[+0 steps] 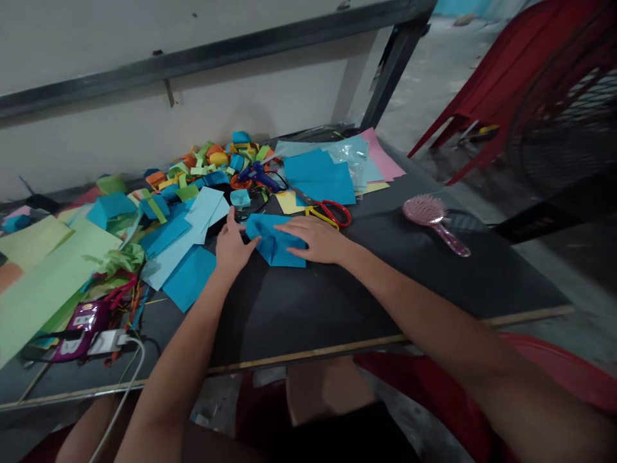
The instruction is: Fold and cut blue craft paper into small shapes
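Observation:
A folded sheet of blue paper [277,243] lies on the dark table between my hands, with a raised crease near its left part. My left hand [232,247] is at the paper's left edge, its thumb touching the paper and its index finger pointing away. Flat on the paper's right side rests my right hand [315,239], fingers stretched out and slightly apart. Just beyond my left fingertips stands a small light-blue folded paper piece [240,198]. Scissors [332,214] with red and yellow handles lie past my right hand.
Coloured paper sheets [53,276] and a purple power strip [83,331] with a white charger cover the left. Behind are a heap of small folded paper pieces [207,164] and a blue glue gun [260,175]. A pink hairbrush [434,222] lies right, near a fan [569,122].

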`<action>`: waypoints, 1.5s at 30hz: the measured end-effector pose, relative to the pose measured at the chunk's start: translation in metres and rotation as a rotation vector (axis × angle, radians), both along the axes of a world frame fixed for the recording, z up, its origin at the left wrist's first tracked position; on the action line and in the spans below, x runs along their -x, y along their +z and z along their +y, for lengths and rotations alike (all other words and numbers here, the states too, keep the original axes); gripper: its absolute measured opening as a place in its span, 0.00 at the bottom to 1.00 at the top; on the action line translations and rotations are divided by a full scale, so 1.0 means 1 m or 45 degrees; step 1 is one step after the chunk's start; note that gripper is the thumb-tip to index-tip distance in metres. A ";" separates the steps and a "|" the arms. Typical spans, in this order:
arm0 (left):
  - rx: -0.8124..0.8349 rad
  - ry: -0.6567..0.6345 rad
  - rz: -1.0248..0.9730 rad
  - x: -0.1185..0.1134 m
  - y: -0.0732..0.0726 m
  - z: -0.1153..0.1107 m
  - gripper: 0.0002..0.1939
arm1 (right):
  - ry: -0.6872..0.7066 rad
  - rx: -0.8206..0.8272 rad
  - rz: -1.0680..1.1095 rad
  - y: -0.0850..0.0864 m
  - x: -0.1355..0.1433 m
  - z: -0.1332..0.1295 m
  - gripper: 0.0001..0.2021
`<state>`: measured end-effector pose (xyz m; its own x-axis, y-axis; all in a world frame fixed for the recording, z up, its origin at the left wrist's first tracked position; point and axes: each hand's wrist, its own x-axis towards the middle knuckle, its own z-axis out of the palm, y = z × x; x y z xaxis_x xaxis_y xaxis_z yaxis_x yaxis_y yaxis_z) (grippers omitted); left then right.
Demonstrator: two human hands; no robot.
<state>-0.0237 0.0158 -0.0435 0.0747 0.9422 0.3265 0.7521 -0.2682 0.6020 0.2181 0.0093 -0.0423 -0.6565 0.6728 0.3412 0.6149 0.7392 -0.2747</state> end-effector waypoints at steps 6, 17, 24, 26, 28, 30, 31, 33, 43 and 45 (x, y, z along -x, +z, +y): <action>-0.058 -0.588 0.309 0.003 0.007 0.000 0.15 | 0.080 0.223 -0.115 0.001 -0.003 0.003 0.33; 0.275 -0.786 0.251 0.013 0.008 0.007 0.22 | 0.224 0.373 -0.185 0.022 -0.010 -0.006 0.37; 0.241 -0.752 0.221 0.013 0.005 0.007 0.25 | 0.137 0.418 -0.264 0.025 -0.009 -0.010 0.35; 0.238 -0.752 0.251 0.012 0.007 0.006 0.26 | 0.125 0.425 -0.295 0.026 -0.009 -0.009 0.32; 0.248 -0.759 0.301 0.011 0.010 0.005 0.27 | 0.104 0.449 -0.287 0.027 -0.009 -0.008 0.27; 0.256 -0.765 0.356 0.011 0.013 0.004 0.30 | 0.062 0.469 -0.250 0.029 -0.009 -0.007 0.25; 0.256 -0.767 0.385 0.010 0.014 0.003 0.32 | 0.044 0.466 -0.233 0.028 -0.008 -0.007 0.24; 0.244 -0.764 0.435 0.009 0.015 0.002 0.36 | 0.050 0.431 -0.204 0.027 -0.008 -0.005 0.23; 0.123 -0.771 0.738 0.005 0.022 -0.006 0.35 | 0.066 0.326 -0.214 0.032 -0.003 -0.016 0.39; 0.054 -0.756 0.825 0.001 0.022 -0.009 0.30 | 0.051 0.276 -0.245 0.032 0.000 -0.018 0.35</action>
<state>-0.0243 0.0064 -0.0217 0.7149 0.6991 0.0159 0.6924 -0.7109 0.1232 0.2184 -0.0089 -0.0101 -0.7227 0.6886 0.0590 0.6426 0.7009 -0.3097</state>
